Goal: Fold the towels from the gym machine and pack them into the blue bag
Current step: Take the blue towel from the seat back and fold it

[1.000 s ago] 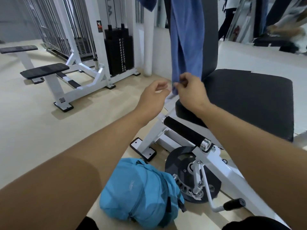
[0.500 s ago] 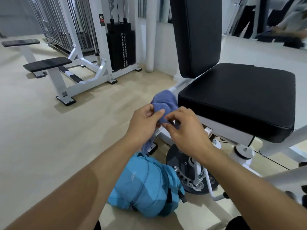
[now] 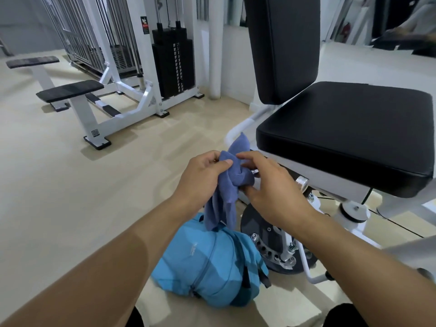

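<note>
Pale gym flooring stretches behind the scene as 2 hands work a blue towel (image 3: 232,182) in front of the gym machine's (image 3: 339,135) black seat. A second ago the towel hung full length down the upright backrest; now it is off the machine and bunched between the hands. The left hand (image 3: 200,178) grips the upper folds, thumb pressed over the cloth, while the right hand (image 3: 271,187) curls its fingers and thumb around the bundle's other side. From below the fingers a loose tail of towel hangs down, its end touching or just above the blue bag (image 3: 212,267) lying on the floor. The cloth looks crumpled rather than folded, so folding probably comes next, before packing.
</note>
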`<state>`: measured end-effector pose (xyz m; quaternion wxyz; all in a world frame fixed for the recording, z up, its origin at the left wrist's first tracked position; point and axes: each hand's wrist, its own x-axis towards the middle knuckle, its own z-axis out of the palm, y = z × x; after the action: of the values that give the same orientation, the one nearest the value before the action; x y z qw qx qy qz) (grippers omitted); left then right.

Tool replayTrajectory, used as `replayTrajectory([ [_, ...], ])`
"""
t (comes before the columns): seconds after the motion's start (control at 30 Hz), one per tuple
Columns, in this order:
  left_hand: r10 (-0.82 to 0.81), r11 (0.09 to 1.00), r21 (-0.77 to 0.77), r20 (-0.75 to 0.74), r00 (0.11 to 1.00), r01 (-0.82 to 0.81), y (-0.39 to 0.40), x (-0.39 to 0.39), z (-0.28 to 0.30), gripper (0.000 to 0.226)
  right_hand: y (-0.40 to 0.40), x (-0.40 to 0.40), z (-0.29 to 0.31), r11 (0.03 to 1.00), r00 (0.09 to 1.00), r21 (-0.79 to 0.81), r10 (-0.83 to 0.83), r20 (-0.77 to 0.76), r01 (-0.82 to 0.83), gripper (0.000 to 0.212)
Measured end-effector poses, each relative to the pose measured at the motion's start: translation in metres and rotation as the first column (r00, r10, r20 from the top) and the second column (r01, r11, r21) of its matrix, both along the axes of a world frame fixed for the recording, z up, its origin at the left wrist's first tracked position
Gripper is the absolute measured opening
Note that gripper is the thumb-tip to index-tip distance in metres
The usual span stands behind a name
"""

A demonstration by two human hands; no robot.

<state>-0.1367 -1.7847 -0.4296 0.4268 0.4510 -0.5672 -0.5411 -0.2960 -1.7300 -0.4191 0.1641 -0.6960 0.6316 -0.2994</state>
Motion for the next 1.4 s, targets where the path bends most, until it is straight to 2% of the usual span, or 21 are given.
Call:
replayTrajectory([
  [0.07, 0.054, 0.999, 0.002, 0.02, 0.998, -0.054, 0.002, -0.001, 0.001, 0.014, 0.001, 0.003, -0.001, 0.999, 0.996, 0.024, -0.034, 0.082, 0.033, 0.034],
  [0.13, 0.184, 0.983, -0.012, 0.067, 0.981, -0.183, 0.002, -0.001, 0.0, 0.014, 0.0, 0.006, -0.004, 0.999, 0.984, 0.018, -0.048, 0.171, 0.045, 0.016],
  [0.2, 0.297, 0.955, -0.032, 0.108, 0.949, -0.296, 0.0, 0.002, -0.001, 0.026, -0.002, 0.009, -0.009, 0.999, 0.977, 0.007, -0.036, 0.21, 0.035, 0.007],
  [0.27, 0.338, 0.94, -0.123, 0.182, 0.923, -0.32, -0.001, 0.007, -0.002, 0.031, -0.004, 0.009, -0.013, 0.999, 0.967, 0.025, -0.025, 0.252, 0.02, 0.003],
  [0.37, 0.253, 0.953, -0.233, 0.271, 0.929, -0.192, 0.002, 0.013, 0.0, 0.012, -0.006, 0.009, -0.019, 0.998, 0.935, 0.07, -0.014, 0.355, -0.011, 0.003],
  [0.47, 0.038, 0.983, -0.181, 0.266, 0.963, 0.011, 0.009, 0.016, 0.003, 0.028, -0.008, 0.008, -0.022, 0.99, 0.861, 0.137, -0.037, 0.508, -0.039, 0.004],
  [0.6, -0.145, 0.966, -0.131, 0.446, 0.883, 0.225, 0.011, 0.026, -0.006, 0.037, -0.01, 0.007, -0.026, 0.96, 0.714, 0.273, -0.152, 0.684, -0.057, 0.014],
  [0.67, -0.163, 0.955, -0.136, 0.508, 0.846, 0.265, 0.01, 0.03, -0.012, 0.033, -0.009, 0.008, -0.027, 0.953, 0.694, 0.298, -0.175, 0.699, -0.06, 0.02],
  [0.87, -0.178, 0.961, -0.095, 0.505, 0.845, 0.26, 0.005, 0.035, -0.014, 0.013, -0.009, 0.01, -0.028, 0.937, 0.691, 0.337, -0.184, 0.699, -0.092, 0.013],
  [1.0, -0.146, 0.937, -0.187, 0.56, 0.816, 0.296, 0.009, 0.039, -0.017, 0.028, -0.011, 0.009, -0.031, 0.914, 0.662, 0.383, -0.207, 0.721, -0.131, 0.008],
  [1.23, -0.108, 0.933, -0.221, 0.585, 0.804, 0.286, 0.008, 0.037, -0.024, 0.008, -0.012, 0.009, -0.03, 0.866, 0.663, 0.459, -0.226, 0.714, -0.2, 0.014],
  [1.4, -0.11, 0.934, -0.224, 0.56, 0.821, 0.278, 0.006, 0.039, -0.022, 0.018, -0.011, 0.009, -0.031, 0.844, 0.694, 0.471, -0.177, 0.698, -0.258, 0.009],
])
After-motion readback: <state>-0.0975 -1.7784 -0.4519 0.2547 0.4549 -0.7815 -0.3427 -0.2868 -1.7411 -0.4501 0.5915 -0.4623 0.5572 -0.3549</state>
